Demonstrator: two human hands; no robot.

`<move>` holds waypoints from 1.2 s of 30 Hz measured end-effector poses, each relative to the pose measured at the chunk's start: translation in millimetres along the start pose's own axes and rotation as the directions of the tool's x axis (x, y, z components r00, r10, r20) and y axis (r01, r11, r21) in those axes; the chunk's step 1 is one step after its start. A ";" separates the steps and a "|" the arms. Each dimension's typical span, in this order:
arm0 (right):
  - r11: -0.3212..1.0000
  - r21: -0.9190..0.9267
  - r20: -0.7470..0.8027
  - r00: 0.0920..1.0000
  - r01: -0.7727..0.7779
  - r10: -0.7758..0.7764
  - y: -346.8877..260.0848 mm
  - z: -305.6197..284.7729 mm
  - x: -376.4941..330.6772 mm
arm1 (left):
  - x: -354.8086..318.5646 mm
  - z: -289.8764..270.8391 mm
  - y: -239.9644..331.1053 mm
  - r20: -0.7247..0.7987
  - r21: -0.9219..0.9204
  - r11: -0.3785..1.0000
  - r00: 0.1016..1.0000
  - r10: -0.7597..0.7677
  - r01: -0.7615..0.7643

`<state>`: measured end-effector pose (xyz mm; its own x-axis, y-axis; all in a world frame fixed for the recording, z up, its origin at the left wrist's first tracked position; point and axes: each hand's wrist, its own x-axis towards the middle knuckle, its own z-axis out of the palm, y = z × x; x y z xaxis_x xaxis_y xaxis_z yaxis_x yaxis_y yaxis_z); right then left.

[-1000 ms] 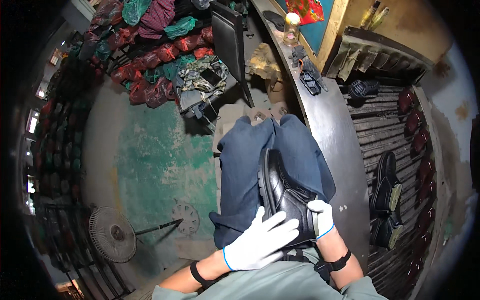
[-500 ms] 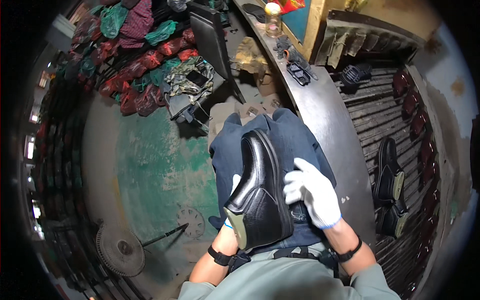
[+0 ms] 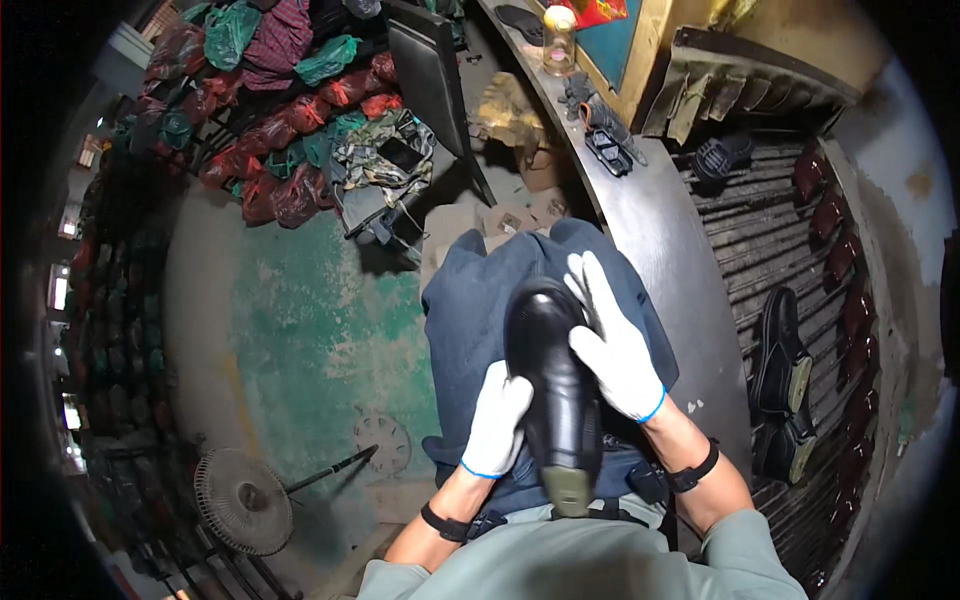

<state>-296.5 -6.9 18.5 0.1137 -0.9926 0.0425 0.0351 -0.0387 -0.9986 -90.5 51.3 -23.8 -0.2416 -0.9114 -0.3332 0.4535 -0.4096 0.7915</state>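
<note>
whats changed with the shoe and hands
The black shoe has rolled from sole-left, via sole-right, to upper-up, toe still pointing away. The right hand moved from its opening end forward beside the toe; the left hand moved from across it to its left side. The two shoes on the rack stayed put.

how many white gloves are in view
2: one white fabric glove on the left hand, left of the glossy black shoe; another on the right hand, at its right. More may be hidden.
</note>
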 end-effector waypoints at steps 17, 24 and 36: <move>0.890 0.355 0.262 0.944 -0.287 0.199 -7.7 -43.7 -124.3 | 92.5 45.3 65.9 0.361 0.104 0.988 0.930 0.071 -0.116; 0.542 0.778 0.165 0.936 -0.317 0.310 -23.3 -100.8 -132.7 | 133.2 116.9 56.0 0.348 0.474 0.863 0.938 -0.002 -0.174; 0.601 -0.481 -0.810 0.585 -0.638 -0.028 56.8 -386.1 -65.0 | 115.1 85.5 55.1 0.355 0.460 0.884 0.894 -0.273 0.088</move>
<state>-685.3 11.0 -52.7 -0.7389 -0.6732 0.0278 -0.5294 0.5545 -0.6420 -166.7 -72.8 25.3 -0.6444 -0.6887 -0.3322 -0.0146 -0.4234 0.9058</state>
